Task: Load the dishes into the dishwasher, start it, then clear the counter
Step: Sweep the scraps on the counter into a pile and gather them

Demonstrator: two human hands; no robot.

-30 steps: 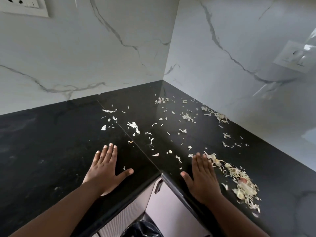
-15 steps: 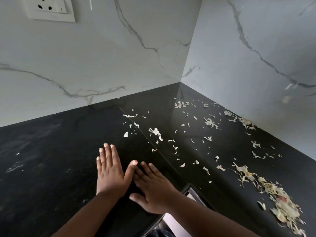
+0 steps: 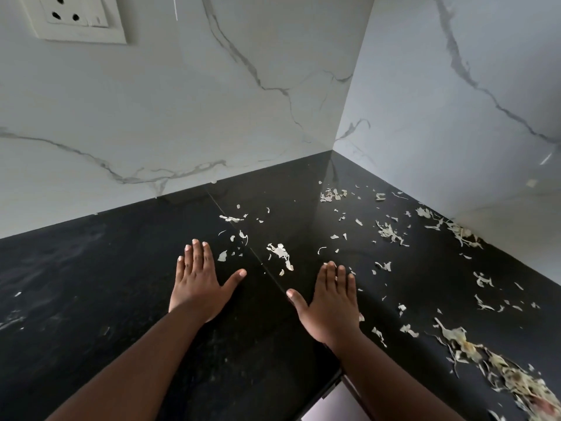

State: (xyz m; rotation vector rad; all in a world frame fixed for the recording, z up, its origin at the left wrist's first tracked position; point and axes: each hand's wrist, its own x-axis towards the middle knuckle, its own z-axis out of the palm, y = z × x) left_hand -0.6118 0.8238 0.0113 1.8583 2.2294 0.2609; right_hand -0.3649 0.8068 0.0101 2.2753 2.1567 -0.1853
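Observation:
A black stone counter (image 3: 91, 284) fills the corner between two marble walls. Pale vegetable scraps (image 3: 280, 253) lie scattered over its middle and right side. A thicker heap of scraps (image 3: 510, 378) sits at the lower right. My left hand (image 3: 200, 284) rests flat on the counter, palm down, fingers together and thumb spread. My right hand (image 3: 329, 302) lies flat the same way, just right of the counter seam, its fingertips touching a few small scraps. Neither hand holds anything. No dishes or dishwasher are in view.
A white wall socket (image 3: 76, 19) sits at the top left. White marble walls (image 3: 440, 117) meet in the far corner. A cabinet front (image 3: 337, 405) shows below the counter's inner edge at the bottom.
My right hand swept left across the counter until it met my left hand, then moved back right; the hands now lie apart. The view shifted left, pushing the scrap heap to the lower right.

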